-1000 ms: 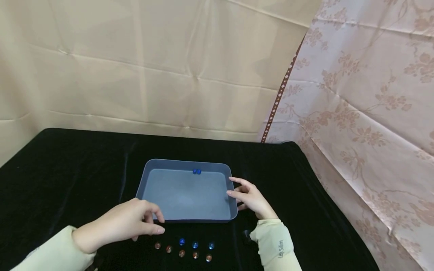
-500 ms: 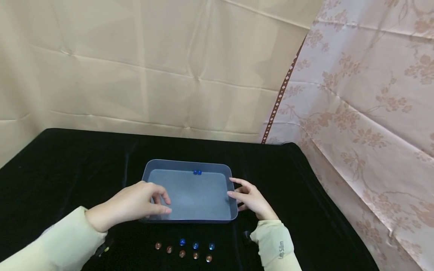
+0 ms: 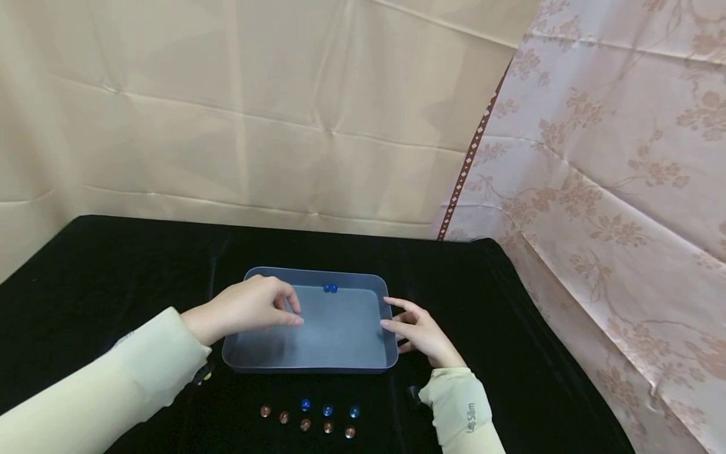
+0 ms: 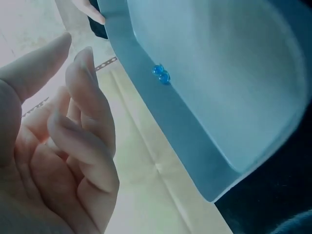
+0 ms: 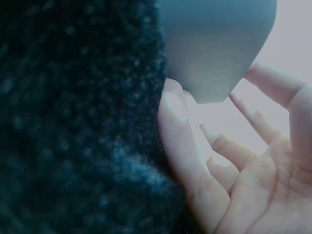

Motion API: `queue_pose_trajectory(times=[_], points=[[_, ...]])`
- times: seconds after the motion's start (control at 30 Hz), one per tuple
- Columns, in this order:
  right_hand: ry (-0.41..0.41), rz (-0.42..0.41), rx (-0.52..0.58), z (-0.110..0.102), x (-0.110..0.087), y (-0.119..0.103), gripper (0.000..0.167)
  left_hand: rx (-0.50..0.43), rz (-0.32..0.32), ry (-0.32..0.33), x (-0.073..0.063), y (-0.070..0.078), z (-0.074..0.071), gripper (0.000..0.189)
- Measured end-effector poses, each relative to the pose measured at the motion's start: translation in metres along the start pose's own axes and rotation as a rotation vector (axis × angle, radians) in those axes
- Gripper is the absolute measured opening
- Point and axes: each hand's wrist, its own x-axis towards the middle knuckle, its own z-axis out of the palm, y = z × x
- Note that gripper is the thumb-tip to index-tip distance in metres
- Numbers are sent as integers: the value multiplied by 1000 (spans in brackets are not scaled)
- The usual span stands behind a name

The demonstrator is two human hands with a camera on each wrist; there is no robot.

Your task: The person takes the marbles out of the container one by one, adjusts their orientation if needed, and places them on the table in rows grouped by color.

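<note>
My left hand point(image 3: 258, 306) is over the left part of a blue-grey tray point(image 3: 340, 362), its fingers loosely bent. In the left wrist view, thumb and fingertips stand apart with nothing between them. Two dark blue marbles point(image 3: 330, 288) lie side by side in the tray against its far wall. At the tray's right side, my right hand point(image 3: 420, 334) touches the wall with spread, relaxed fingers, thumb and index tips at the rim. The right wrist view shows these fingers point(image 5: 175, 117) around the outside of the tray wall point(image 5: 214, 53).
In front of the tray lie loose glass marbles in two rough rows: blue ones point(image 3: 328, 410) behind and several reddish-brown ones point(image 3: 305, 425) nearer. A black cloth point(image 3: 142, 271) covers the table. A beige curtain point(image 3: 272, 126) and a floral curtain point(image 3: 612, 157) hang behind and at right.
My left hand has moved from the tray's near left corner, forward and to the right, over the tray. The right hand stays at the tray's right side.
</note>
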Motion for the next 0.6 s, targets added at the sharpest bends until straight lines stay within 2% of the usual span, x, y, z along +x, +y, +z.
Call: queue_pose_trajectory(times=[0.4, 0.6], points=[[-7, -3, 8, 0, -1, 1, 57, 24, -49, 17, 34, 1, 1, 18], [-15, -14, 8, -1, -1, 1, 56, 3, -32, 39, 46, 2, 4, 18]])
